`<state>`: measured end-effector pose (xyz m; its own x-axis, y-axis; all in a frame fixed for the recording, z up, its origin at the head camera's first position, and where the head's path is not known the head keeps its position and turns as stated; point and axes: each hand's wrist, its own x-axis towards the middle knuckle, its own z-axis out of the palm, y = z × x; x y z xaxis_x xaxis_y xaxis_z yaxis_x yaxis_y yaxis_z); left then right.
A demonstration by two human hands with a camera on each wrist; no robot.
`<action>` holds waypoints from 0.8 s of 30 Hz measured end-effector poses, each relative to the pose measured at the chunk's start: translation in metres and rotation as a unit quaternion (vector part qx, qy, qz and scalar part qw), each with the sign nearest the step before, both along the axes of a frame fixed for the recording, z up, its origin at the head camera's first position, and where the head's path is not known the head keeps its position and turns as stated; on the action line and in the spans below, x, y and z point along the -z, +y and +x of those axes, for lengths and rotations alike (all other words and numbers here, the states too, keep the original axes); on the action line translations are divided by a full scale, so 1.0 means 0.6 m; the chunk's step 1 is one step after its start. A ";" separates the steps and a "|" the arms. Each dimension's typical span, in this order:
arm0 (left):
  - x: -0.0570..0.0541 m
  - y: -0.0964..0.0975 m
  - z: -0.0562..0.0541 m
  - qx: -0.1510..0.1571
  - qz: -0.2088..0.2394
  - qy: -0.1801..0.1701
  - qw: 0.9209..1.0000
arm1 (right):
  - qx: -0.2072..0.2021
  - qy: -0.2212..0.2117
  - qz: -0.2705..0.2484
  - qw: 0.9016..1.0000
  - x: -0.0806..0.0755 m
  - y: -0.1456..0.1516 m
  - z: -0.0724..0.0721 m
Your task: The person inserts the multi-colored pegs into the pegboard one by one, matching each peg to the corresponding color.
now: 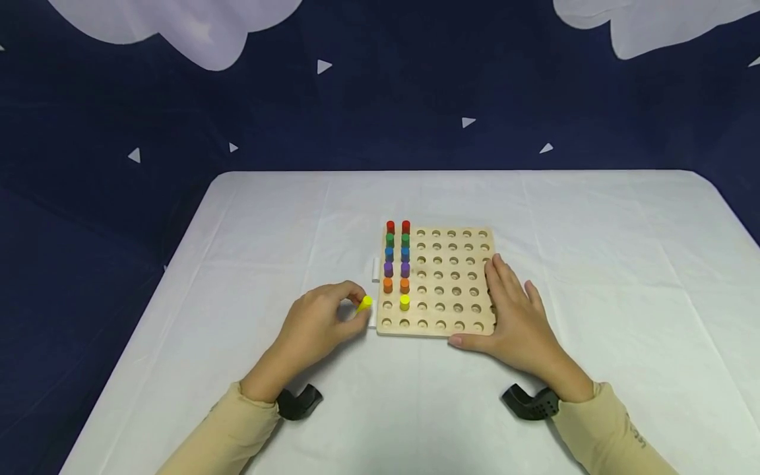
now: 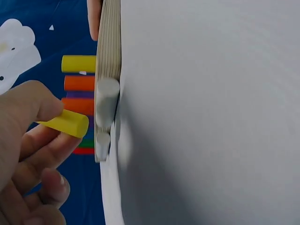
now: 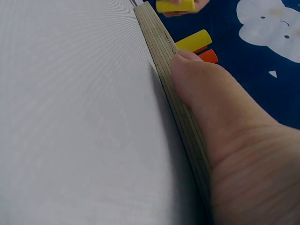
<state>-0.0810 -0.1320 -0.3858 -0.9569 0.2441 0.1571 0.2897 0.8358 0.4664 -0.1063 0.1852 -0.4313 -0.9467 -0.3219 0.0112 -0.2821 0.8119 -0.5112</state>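
A wooden pegboard [image 1: 439,335] with rows of holes lies on the white table. My left hand [image 1: 320,320] pinches a yellow peg [image 2: 70,123] between thumb and fingers, just off the board's left edge. Two columns at the board's left hold pegs in red, green, blue, purple and orange. Another yellow peg [image 1: 405,303] stands in the second column, below the orange peg [image 1: 404,285]. At the board's near right corner, my right hand [image 1: 518,323] touches the right edge with extended fingers. Its thumb [image 3: 187,77] presses the near edge.
Two white pieces [image 2: 108,101] sit against the board's left side. White cloth [image 1: 623,297] covers the table, whose far edge meets a dark blue backdrop [image 1: 386,112] with clouds and triangles. Black wrist devices [image 1: 299,402] sit at both cuffs.
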 end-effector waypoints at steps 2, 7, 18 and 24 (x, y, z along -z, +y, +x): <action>-0.001 0.007 -0.002 0.003 0.014 0.001 1.000 | -0.001 0.003 -0.002 1.000 0.001 0.000 0.000; 0.003 0.023 -0.011 0.013 0.054 -0.013 0.998 | -0.003 0.006 -0.005 1.000 0.004 0.001 -0.001; 0.012 0.037 -0.023 0.007 0.097 -0.029 0.995 | 0.001 0.001 -0.002 1.000 0.004 0.000 -0.002; 0.014 0.041 -0.022 0.003 0.079 -0.025 0.997 | -0.003 0.001 -0.005 1.000 0.003 0.001 -0.002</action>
<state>-0.0944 -0.1074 -0.3941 -0.9632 0.2252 0.1467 0.2675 0.7490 0.6061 -0.1075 0.1856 -0.4328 -0.9449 -0.3270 0.0155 -0.2873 0.8055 -0.5184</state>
